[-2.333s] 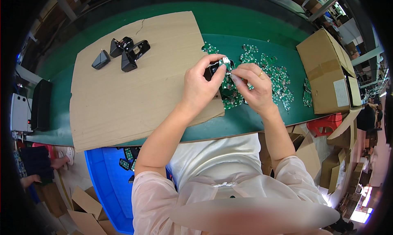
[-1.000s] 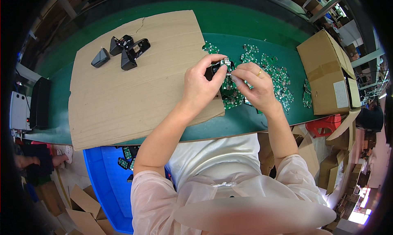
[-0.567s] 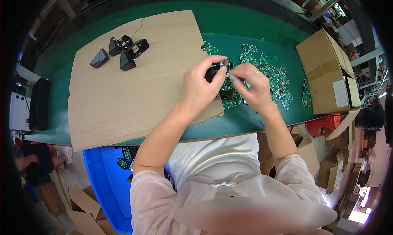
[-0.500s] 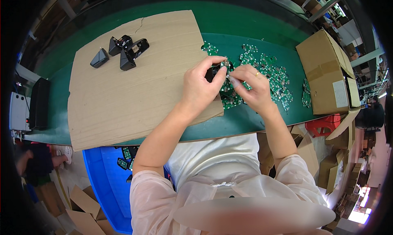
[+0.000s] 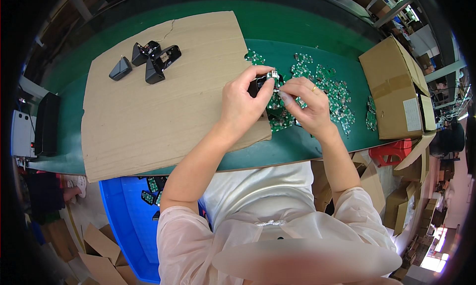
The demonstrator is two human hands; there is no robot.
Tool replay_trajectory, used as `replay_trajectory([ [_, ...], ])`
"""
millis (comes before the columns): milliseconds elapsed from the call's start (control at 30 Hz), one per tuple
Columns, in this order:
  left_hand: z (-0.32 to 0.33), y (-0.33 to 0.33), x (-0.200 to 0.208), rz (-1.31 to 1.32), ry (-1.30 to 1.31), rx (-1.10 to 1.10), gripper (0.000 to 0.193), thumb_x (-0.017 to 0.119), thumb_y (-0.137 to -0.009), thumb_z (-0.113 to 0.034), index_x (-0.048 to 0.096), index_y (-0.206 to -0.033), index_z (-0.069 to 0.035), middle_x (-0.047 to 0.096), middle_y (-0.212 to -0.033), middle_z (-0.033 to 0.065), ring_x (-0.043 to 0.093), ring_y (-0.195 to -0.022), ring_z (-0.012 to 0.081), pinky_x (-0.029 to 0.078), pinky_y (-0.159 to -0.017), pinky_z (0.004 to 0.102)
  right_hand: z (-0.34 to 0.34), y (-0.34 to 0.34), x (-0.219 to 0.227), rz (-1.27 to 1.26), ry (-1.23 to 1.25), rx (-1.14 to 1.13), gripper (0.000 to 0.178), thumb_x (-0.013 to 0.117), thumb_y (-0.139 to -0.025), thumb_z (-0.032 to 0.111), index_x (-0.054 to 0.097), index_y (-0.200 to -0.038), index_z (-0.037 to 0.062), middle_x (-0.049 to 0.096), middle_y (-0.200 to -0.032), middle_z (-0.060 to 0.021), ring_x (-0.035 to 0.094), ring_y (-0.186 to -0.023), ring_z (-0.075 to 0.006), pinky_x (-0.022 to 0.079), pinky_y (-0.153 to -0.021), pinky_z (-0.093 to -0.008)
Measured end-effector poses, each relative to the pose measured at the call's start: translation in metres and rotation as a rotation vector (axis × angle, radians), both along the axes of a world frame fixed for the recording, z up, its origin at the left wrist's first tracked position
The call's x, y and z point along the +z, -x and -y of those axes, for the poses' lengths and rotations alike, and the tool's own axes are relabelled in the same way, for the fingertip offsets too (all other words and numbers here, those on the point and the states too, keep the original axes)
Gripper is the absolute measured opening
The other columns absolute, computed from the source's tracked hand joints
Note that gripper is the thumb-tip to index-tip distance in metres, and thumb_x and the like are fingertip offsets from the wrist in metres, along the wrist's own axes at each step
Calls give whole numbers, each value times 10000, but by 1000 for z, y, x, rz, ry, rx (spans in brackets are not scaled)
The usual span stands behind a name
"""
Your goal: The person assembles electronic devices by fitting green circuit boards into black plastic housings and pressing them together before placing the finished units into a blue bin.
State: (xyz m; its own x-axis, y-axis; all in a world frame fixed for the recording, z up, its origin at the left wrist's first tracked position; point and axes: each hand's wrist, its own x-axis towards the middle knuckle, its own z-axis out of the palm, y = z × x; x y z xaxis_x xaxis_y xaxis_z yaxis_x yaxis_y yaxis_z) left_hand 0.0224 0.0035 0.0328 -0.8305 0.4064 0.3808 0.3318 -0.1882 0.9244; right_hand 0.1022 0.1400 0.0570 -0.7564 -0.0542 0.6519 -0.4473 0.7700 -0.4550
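Note:
My left hand [image 5: 241,100] grips a small black plastic housing [image 5: 255,87] between thumb and fingers, above the right edge of the cardboard sheet. A small silver-white component [image 5: 272,74] shows at the housing's far side. My right hand [image 5: 310,109] is beside it, thumb and index finger pinched together at the housing's right side; whatever lies between those fingertips is too small to make out. Around and beyond both hands, many small green circuit boards [image 5: 337,94] lie scattered on the green tabletop. Several more black housings [image 5: 154,71] rest at the far left of the cardboard.
The flat cardboard sheet [image 5: 163,116] covers the table's left part. An open cardboard box [image 5: 391,86] stands at the right. Below the table's front edge sits a blue bin [image 5: 116,210] with dark parts and circuit boards. A red stool [image 5: 391,153] is at lower right.
Both hands stay in nearly the same place. The housing has turned slightly, so its silver-white component shows more clearly. My right fingers have shifted a little to the right.

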Motion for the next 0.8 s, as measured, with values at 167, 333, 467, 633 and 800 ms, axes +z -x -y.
replay_trajectory([
  [167, 0, -4, 2, -3, 14, 5, 155, 609, -772, -89, 625, -917, -36, 648, -761, 66, 577, -601, 110, 455, -552, 245, 0, -4, 1, 19, -1, 3, 119, 637, -724, -13, 600, -835, 11, 599, -809, -108, 597, -722, -235, 487, -611, -305],
  [333, 1, -9, -2, 1, 26, -2, 163, 611, -769, -90, 625, -922, -36, 646, -759, 71, 578, -599, 117, 455, -552, 249, -2, -8, 1, 31, -48, 9, 125, 638, -719, -4, 601, -837, 14, 599, -826, -104, 598, -739, -240, 491, -630, -315],
  [467, 4, -5, -12, -3, 47, 15, 172, 612, -765, -92, 626, -928, -38, 642, -752, 77, 575, -591, 123, 452, -546, 254, 1, -3, -4, 58, -104, 36, 141, 644, -707, -2, 601, -841, 10, 595, -828, -107, 595, -757, -243, 490, -647, -323],
  [633, 2, -1, -2, -79, 45, 34, 175, 612, -763, -94, 626, -929, -41, 639, -749, 79, 573, -589, 127, 450, -546, 259, 1, 1, 4, 40, -105, 19, 133, 638, -714, 5, 589, -838, 9, 584, -820, -107, 588, -742, -247, 481, -636, -326],
  [800, -3, 19, -9, -81, 67, 48, 173, 614, -768, -101, 632, -931, -45, 639, -756, 86, 597, -642, 160, 474, -603, 271, 2, 12, -7, 164, 121, -45, 84, 613, -755, 30, 569, -824, 8, 558, -782, -113, 563, -674, -255, 460, -595, -325],
])
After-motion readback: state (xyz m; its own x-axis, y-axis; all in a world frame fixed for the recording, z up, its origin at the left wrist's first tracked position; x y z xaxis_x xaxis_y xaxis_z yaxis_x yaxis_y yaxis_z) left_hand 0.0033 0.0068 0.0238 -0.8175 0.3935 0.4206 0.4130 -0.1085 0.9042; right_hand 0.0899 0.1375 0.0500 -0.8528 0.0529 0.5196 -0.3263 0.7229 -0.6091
